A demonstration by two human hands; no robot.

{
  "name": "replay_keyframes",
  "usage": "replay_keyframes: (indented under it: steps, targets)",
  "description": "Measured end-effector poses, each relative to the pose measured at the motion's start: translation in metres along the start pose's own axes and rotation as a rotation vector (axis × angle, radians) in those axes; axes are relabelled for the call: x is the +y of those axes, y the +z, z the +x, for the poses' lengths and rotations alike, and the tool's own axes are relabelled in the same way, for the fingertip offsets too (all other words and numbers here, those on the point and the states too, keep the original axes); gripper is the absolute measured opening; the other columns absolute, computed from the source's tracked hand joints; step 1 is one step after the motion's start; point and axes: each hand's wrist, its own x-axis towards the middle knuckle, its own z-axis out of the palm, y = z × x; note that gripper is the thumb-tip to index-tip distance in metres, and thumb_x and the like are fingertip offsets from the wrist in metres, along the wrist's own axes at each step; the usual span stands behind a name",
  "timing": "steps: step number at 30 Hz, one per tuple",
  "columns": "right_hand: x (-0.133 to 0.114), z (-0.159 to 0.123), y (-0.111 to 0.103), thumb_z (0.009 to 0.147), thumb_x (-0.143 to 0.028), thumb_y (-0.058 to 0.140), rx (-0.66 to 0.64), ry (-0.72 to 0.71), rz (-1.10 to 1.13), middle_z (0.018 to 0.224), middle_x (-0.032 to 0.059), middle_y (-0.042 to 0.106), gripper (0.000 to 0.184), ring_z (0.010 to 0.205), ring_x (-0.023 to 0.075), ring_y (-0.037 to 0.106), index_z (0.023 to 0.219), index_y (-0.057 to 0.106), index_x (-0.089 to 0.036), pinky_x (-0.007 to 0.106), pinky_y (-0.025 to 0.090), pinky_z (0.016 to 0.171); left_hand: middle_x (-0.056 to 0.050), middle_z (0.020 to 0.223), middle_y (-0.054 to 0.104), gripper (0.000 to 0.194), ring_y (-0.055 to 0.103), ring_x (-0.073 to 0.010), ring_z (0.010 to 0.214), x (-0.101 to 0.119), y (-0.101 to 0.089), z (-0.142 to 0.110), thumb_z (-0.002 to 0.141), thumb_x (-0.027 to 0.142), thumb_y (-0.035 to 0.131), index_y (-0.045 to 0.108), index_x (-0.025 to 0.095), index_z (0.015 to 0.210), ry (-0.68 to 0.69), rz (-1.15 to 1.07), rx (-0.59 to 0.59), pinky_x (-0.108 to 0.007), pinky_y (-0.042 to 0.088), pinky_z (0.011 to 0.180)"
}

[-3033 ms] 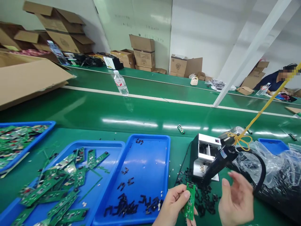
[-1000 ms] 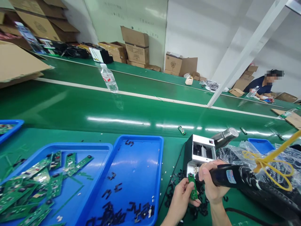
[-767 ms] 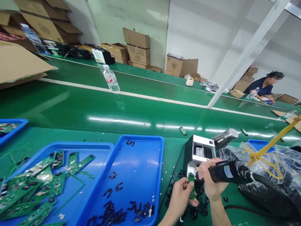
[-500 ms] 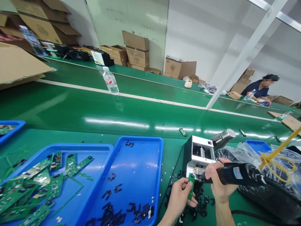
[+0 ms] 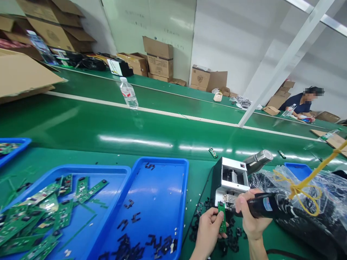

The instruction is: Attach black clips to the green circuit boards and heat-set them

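My left hand [image 5: 208,229] pinches a small green circuit board [image 5: 222,220] upright just in front of a silver box-shaped machine [image 5: 230,180]. Wrapped around the black barrel of an electric screwdriver [image 5: 267,206], my right hand [image 5: 251,218] points the tool's tip at the board. A yellow cord [image 5: 306,182] tied round the tool runs up to the right. Black plastic clips [image 5: 227,238] lie scattered on the green bench under both hands.
Two blue trays sit left of my hands: one [image 5: 159,169] with black clips, one [image 5: 114,173] heaped with green boards. A clear bag of black parts [image 5: 325,202] lies at right. A water bottle [image 5: 129,94] stands on the far belt. Another person [image 5: 303,103] sits far right.
My right hand took hold of the hanging screwdriver and brought it down to the board in my left hand. Over the last second both hands stay close together with small shifts.
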Motion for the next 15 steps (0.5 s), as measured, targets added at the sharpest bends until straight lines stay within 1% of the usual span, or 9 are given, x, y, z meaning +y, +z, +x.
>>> replay_keyframes:
  steps: [3,7,12,15]
  targets:
    - [-0.01,0.0,0.004,0.093,-0.013,0.068,0.01,0.007,0.061,0.059,-0.0088,0.059,0.029,0.047,0.0121,0.056,0.115,0.052,-0.022,0.029,0.048,0.052,-0.007,0.064,0.077,0.063,0.064,-0.0125,0.038,0.0,0.001,-0.001,0.072,0.078,0.069,0.061,0.016,0.079,-0.002,-0.008,0.008,-0.018,0.039,0.039]
    - [-0.022,0.003,0.016,0.094,-0.011,0.065,0.012,-0.06,0.208,0.061,-0.0091,0.059,0.032,0.046,0.0117,0.056,0.119,0.05,-0.025,0.028,0.048,0.05,-0.007,0.063,0.077,0.065,0.065,-0.0129,0.039,0.002,0.002,-0.001,0.07,0.08,0.069,0.061,0.016,0.079,0.002,-0.014,0.015,-0.018,0.037,0.04]
    - [-0.017,0.005,0.029,0.097,-0.011,0.061,-0.116,-0.063,0.196,0.064,-0.0082,0.06,0.028,0.048,0.0113,0.057,0.118,0.049,-0.024,0.027,0.048,0.049,-0.004,0.057,0.073,0.07,0.061,-0.0127,0.038,-0.005,0.003,0.002,0.066,0.085,0.068,0.061,0.017,0.079,0.027,-0.04,0.019,-0.019,0.039,0.039]
    - [-0.013,0.005,0.033,0.097,-0.013,0.062,-0.11,-0.054,0.176,0.063,-0.009,0.06,0.025,0.046,0.0103,0.056,0.115,0.049,-0.024,0.026,0.047,0.05,-0.001,0.052,0.069,0.072,0.059,-0.0127,0.036,-0.014,0.003,0.006,0.064,0.087,0.067,0.062,0.017,0.079,0.043,-0.051,0.032,-0.02,0.038,0.037]
